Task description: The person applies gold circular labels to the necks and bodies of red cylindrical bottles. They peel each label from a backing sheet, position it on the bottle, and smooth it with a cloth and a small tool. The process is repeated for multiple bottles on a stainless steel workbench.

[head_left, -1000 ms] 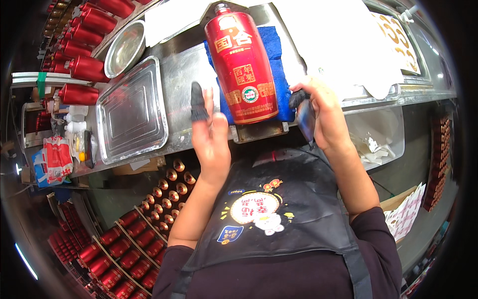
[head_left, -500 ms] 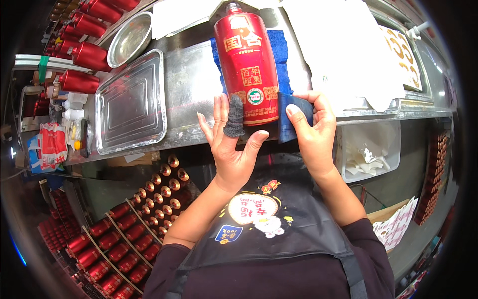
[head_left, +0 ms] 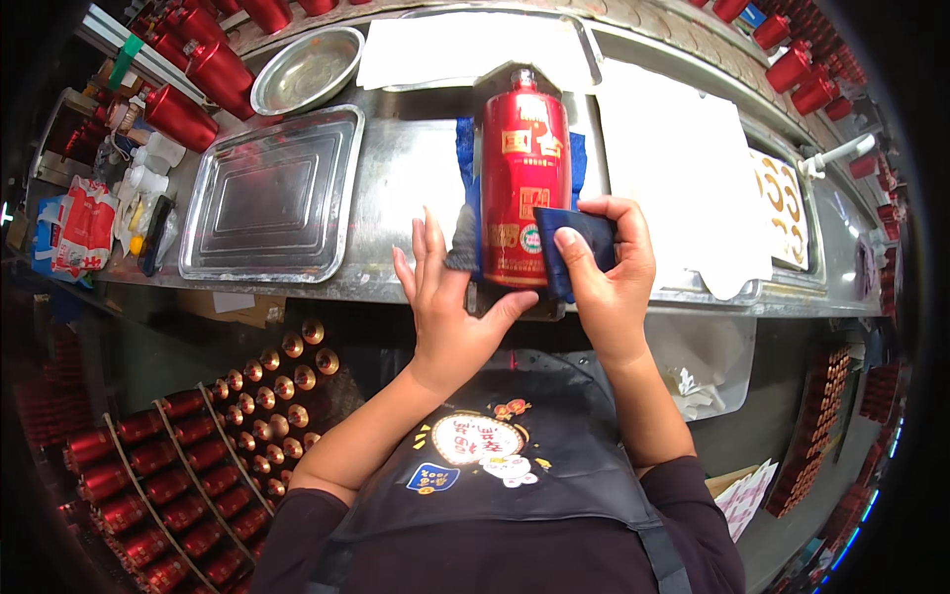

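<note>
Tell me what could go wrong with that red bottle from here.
The red bottle lies with its base close to the metal table's near edge, so a tug might slide it off.

The dark blue piece in the right hand overlaps the bottle's lower side; rubbing could scuff the gold print.
</note>
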`<action>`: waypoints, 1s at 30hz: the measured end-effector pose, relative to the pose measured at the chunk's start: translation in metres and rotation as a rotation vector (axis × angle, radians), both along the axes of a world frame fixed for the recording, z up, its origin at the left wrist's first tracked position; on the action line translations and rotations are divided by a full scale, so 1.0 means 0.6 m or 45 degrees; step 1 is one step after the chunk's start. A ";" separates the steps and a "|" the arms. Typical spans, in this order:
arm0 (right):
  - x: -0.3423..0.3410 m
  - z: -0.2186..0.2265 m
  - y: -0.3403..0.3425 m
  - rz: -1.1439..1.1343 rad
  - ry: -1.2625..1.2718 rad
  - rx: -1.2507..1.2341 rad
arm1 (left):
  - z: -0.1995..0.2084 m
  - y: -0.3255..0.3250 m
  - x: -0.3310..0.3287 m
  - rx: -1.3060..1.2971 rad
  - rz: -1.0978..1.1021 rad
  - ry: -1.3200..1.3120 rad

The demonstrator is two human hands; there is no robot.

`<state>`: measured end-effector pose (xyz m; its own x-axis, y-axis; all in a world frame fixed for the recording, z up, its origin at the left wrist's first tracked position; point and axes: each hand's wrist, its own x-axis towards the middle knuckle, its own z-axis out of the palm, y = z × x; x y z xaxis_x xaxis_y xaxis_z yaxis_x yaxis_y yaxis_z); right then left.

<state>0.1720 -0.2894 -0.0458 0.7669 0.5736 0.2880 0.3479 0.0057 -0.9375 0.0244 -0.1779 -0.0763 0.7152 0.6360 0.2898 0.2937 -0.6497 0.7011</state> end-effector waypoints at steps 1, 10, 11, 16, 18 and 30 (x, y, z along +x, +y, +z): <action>0.013 0.001 0.004 -0.068 0.055 -0.009 | 0.004 0.003 0.001 0.015 -0.051 -0.006; 0.029 0.076 0.039 0.115 -0.504 -0.039 | 0.007 0.044 0.027 0.024 -0.170 0.013; 0.042 0.081 0.065 0.077 -0.745 0.014 | 0.007 0.047 0.030 0.040 -0.171 -0.003; 0.132 0.097 0.094 0.134 -0.356 -0.026 | 0.010 0.055 0.038 -0.051 -0.287 -0.012; 0.129 0.104 0.104 0.591 -0.738 -0.006 | 0.012 0.055 0.038 -0.119 -0.324 -0.022; 0.053 0.018 0.023 0.128 -0.220 -0.077 | 0.005 0.070 0.035 0.034 -0.420 0.207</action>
